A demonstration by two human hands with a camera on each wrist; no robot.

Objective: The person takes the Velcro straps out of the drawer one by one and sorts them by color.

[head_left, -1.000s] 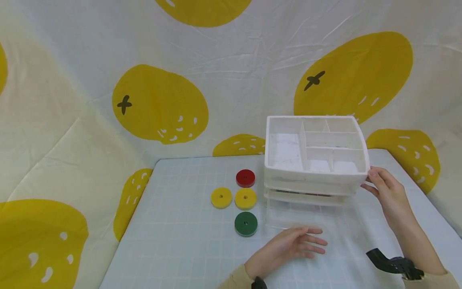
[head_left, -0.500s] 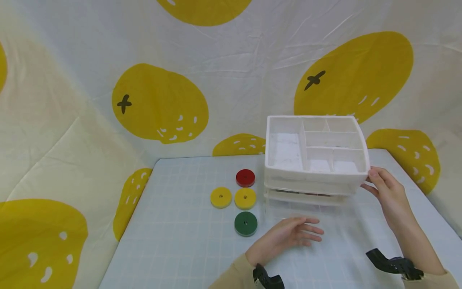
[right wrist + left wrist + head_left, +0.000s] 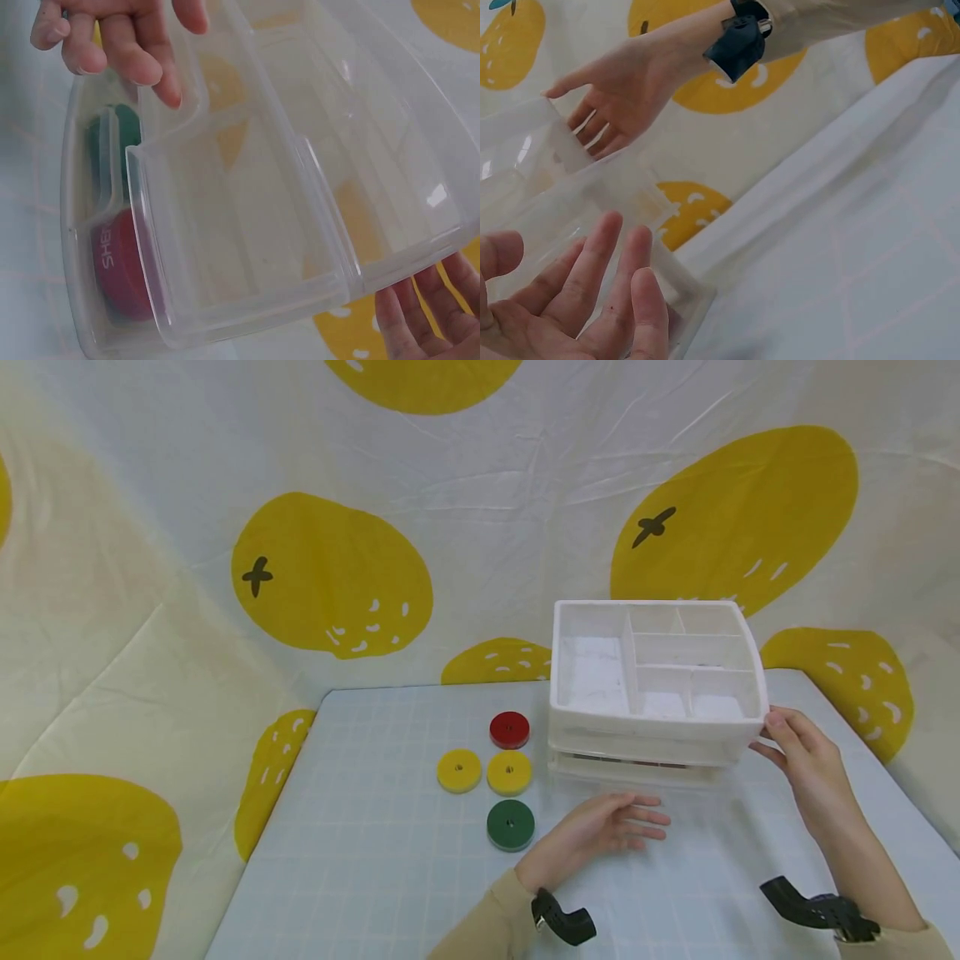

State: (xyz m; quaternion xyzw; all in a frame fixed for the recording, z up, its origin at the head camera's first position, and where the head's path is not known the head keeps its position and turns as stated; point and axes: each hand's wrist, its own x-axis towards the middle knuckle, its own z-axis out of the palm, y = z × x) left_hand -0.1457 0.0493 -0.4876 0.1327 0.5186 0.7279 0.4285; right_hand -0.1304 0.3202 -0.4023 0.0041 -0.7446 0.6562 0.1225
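Observation:
A white desktop organizer (image 3: 660, 732) with an open divided top and clear drawers stands at the right of the table. My left hand (image 3: 600, 833) is in front of it, fingers extended and slightly spread near the lowest drawer's front. That drawer (image 3: 69, 225) sticks out a little in the right wrist view. Inside it lie a red round object (image 3: 124, 274) with white lettering and a green object (image 3: 126, 127). My right hand (image 3: 813, 772) touches the organizer's right side, thumb at the front corner, fingers stretched along the side wall.
Left of the organizer lie several discs with small centre holes: a red one (image 3: 510, 725), a yellow one (image 3: 453, 772), another yellow one (image 3: 504, 774) and a green one (image 3: 502, 827). A fruit-patterned cloth (image 3: 480, 527) hangs behind the table.
My left hand has moved forward towards the organizer, and the clear bottom drawer has slid inward with it. The right hand stays at the organizer's side. The discs have not moved.

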